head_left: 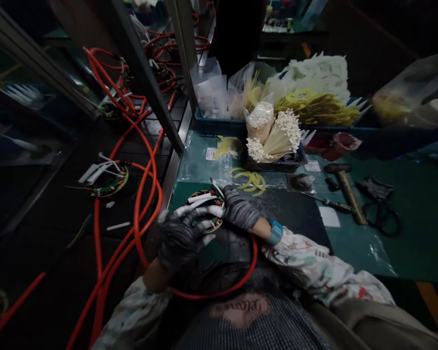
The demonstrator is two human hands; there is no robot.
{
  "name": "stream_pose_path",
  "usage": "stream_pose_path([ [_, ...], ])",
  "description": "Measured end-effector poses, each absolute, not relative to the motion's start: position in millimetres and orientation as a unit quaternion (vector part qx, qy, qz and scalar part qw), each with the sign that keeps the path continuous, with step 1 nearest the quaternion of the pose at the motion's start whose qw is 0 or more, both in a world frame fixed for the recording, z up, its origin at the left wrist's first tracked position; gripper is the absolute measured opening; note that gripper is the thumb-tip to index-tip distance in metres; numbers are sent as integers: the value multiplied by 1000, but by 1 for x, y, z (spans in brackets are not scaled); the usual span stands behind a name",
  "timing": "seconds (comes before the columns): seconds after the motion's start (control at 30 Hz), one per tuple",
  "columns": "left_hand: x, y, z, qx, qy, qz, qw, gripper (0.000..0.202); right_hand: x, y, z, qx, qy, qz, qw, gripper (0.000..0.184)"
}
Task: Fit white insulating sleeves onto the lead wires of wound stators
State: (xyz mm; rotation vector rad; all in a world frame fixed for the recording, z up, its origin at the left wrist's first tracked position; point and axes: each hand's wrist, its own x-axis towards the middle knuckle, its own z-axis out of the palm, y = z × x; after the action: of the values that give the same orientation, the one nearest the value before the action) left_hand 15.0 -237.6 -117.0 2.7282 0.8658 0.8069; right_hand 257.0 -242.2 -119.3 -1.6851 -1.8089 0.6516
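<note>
At bench (416, 233): left hand (182, 236), fingers clamped on coil (216, 224); right hand (243, 210), fingers' hold unclear.

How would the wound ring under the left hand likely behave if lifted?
The wound ring looks densely packed, so probably heavy for its size. Its round rim suggests stiffness, while the slender white sleeves poking out may shift or snag.
</note>
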Motion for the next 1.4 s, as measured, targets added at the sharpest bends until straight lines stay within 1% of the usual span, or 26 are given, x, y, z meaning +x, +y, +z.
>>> stream_pose_path([
  [0.07,5,-231,-113,923,270,271,26,24,263,-230,-121,-602,-708,289,228,46],
  [0.13,-1,-226,-111,932,240,270,-19,22,266,-212,-116,-558,-740,310,214,33],
  [0.17,-3,-224,-112,937,222,268,-25,21,267,-204,-111,-531,-756,321,208,29],
  [0.2,-3,-223,-113,942,205,265,-19,22,269,-197,-105,-502,-772,333,202,28],
  [0.27,0,-221,-118,952,168,257,-2,21,275,-193,-95,-461,-793,341,203,34],
  [0.33,5,-221,-123,956,133,260,28,17,289,-203,-88,-487,-791,277,247,45],
  [0.37,8,-221,-126,955,123,265,43,15,299,-211,-87,-524,-773,222,281,45],
  [0.4,10,-221,-128,953,119,271,57,16,310,-221,-87,-568,-743,159,315,42],
  [0.47,14,-226,-130,947,137,282,74,22,336,-239,-89,-655,-665,46,355,27],
  [0.57,23,-239,-130,926,212,304,66,30,366,-250,-95,-729,-588,-77,341,20],
  [0.63,31,-248,-128,911,253,321,53,32,374,-245,-99,-745,-569,-110,331,19],
  [0.77,41,-254,-125,907,258,331,42,34,371,-226,-104,-758,-520,-124,373,16],
  [0.87,42,-251,-122,907,245,340,36,35,366,-225,-100,-740,-553,-114,365,18],
  [0.93,41,-250,-121,907,241,342,40,34,363,-233,-93,-709,-588,-104,375,13],
  [0.97,41,-249,-121,907,242,341,44,34,361,-239,-87,-685,-598,-95,405,8],
  [1.03,40,-249,-123,907,247,336,55,33,355,-257,-73,-622,-594,-62,506,4],
  [1.1,40,-249,-126,908,249,330,68,33,345,-279,-55,-584,-550,1,597,6],
  [1.13,39,-249,-128,908,249,328,74,33,339,-290,-48,-593,-523,44,611,8],
  [1.17,39,-250,-130,909,248,325,77,34,333,-301,-42,-608,-504,96,605,9],
  [1.23,39,-251,-131,913,246,317,79,33,316,-320,-38,-634,-505,190,554,13],
  [1.27,39,-252,-130,916,247,309,73,31,307,-327,-40,-640,-511,211,534,14],
  [1.33,40,-254,-126,921,254,290,54,25,289,-337,-49,-645,-513,192,533,18],
  [1.4,43,-256,-120,921,263,284,31,23,273,-344,-59,-630,-487,165,582,20],
])
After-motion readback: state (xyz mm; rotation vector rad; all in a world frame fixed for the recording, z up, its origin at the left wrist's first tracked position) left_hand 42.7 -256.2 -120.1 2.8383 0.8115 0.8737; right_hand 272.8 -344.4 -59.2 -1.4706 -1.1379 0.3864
